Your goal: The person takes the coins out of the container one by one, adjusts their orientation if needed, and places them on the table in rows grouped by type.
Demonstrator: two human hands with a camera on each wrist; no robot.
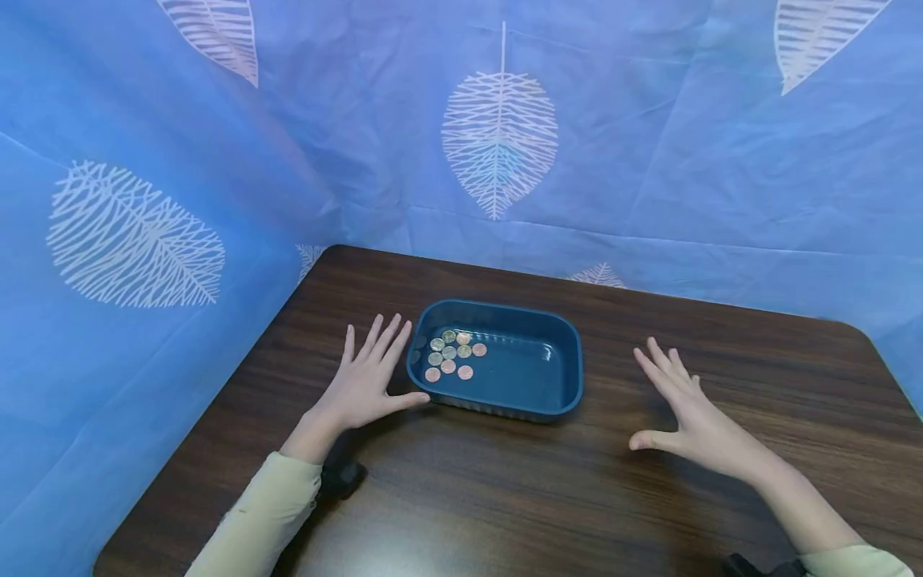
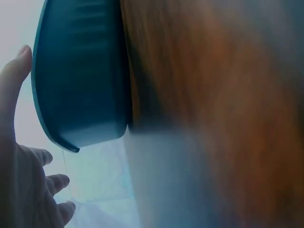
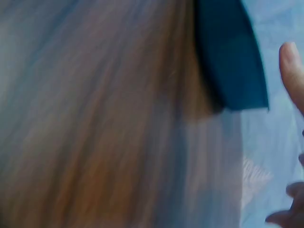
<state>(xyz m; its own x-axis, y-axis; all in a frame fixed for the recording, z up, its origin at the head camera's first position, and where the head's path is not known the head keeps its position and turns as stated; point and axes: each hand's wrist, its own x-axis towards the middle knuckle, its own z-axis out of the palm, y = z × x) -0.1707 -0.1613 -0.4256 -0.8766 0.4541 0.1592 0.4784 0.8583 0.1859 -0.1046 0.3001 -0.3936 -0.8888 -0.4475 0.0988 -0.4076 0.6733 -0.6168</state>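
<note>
A dark blue rectangular tray (image 1: 505, 401) with raised walls stands on the brown table. Inside it, toward the left end, lie several coins (image 1: 449, 353), some copper and some silver or gold in tone. My left hand (image 1: 368, 381) is spread beside the tray's left end, fingers straight; whether its thumb touches the rim I cannot tell. In the left wrist view the tray wall (image 2: 80, 71) is close to that hand (image 2: 28, 190). Well to the right of the tray, my right hand (image 1: 692, 417) hovers with fingers extended, holding nothing.
The dark wood-grain table (image 1: 519, 497) has rounded corners and extends around the tray. Blue cloth (image 1: 634, 144) with white leaf prints hangs behind the table and along its left side. A black strap device (image 1: 342, 478) sits at the left wrist.
</note>
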